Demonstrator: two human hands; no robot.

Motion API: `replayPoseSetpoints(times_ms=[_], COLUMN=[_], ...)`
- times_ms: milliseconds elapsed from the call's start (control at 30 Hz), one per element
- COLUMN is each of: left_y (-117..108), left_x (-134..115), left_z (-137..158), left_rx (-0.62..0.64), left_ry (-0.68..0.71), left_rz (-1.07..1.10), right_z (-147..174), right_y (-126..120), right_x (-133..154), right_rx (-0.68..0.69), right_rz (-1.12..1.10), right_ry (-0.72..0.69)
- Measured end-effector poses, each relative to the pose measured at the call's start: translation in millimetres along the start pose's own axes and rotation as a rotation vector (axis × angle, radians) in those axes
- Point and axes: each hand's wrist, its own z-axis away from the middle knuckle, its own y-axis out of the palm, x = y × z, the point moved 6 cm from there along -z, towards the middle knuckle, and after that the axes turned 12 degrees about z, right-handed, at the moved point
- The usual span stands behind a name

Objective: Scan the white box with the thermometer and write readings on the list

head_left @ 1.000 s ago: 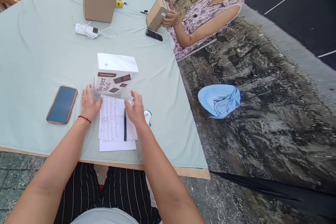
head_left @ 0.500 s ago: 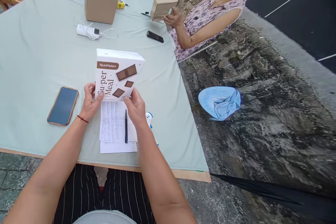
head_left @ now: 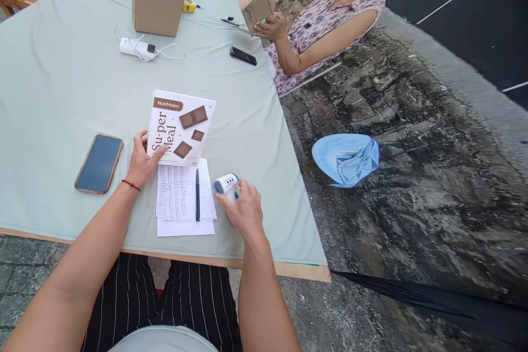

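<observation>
My left hand [head_left: 144,160] grips the lower left edge of a white meal box [head_left: 190,140], thumb on its front. Printed on that front are "NutriMotion", "Su-per Meal" and brown chocolate pieces. The box is held upright over the top of some written sheets [head_left: 177,198], and a black pen [head_left: 197,195] lies across them. To the right of the sheets, my right hand [head_left: 244,206] has its fingers closed around a white-and-blue infrared thermometer [head_left: 226,183]; the hand partly hides its handle. A phone in a brown case [head_left: 99,164] lies left of my left hand.
Across the table [head_left: 61,99], a person in a flowered top holds a small cardboard box [head_left: 256,5]. Near them lies a black phone-like object [head_left: 243,56]. Farther back are a cardboard box [head_left: 157,10] and a white device with a cable [head_left: 138,48]. A blue hat [head_left: 346,159] rests on the stone ledge.
My right hand has left the meal box and moved right and down onto the thermometer. The meal box has turned and dipped slightly. The other person has tilted their cardboard box.
</observation>
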Motion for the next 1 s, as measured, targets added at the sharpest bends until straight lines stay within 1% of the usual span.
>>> replayPoseSetpoints(times_ms=[67,100,167,233,267,333,400,433,467,533,700,833,1000], left_y=[-0.7,-1.1,-1.8,-2.2,-2.4,-3.1,-4.0,-4.2,-4.2,-4.1,-4.1,-2.6,-1.9], left_x=[-1.5,-2.7,-5.3,-6.6,-6.7,-6.2,-5.2,-4.6,-4.0,-3.0,-2.8,-2.9,-0.4], left_z=[0.6,1.0,1.9,2.3,2.2,1.4,0.2,-0.3,-0.6,-0.8,0.1,0.1,-0.2], left_rx=[0.001,0.002,0.002,0.004,0.003,-0.005,-0.016,-0.017,-0.015,-0.012,-0.019,-0.007,-0.011], left_ry=[-0.009,-0.009,-0.004,0.001,0.005,0.019,0.036,0.042,0.044,0.042,0.036,0.042,0.036], left_rz=[-0.013,-0.018,-0.016,-0.002,0.007,0.026,0.041,0.047,0.050,0.041,-0.020,-0.020,-0.010], right_z=[5.0,7.0,10.3,13.0,14.4,17.5,20.1,20.3,19.6,16.5,12.2,13.3,13.8], right_y=[6.2,8.3,8.1,4.2,2.9,5.0,13.7,18.2,22.8,32.2,51.9,54.9,50.5], right_x=[-14.8,-16.9,-8.4,15.6,32.2,67.3,99.2,111.0,119.7,128.8,128.4,130.2,133.8], right_rx=[0.081,0.109,0.113,0.089,0.099,0.193,0.345,0.386,0.405,0.398,0.373,0.396,0.440], right_rz=[0.087,0.085,-0.028,-0.280,-0.436,-0.703,-0.860,-0.898,-0.921,-0.940,-0.941,-0.953,-0.986], right_ry=[0.071,0.104,0.142,0.127,0.101,0.083,0.112,0.136,0.160,0.196,0.222,0.220,0.247])
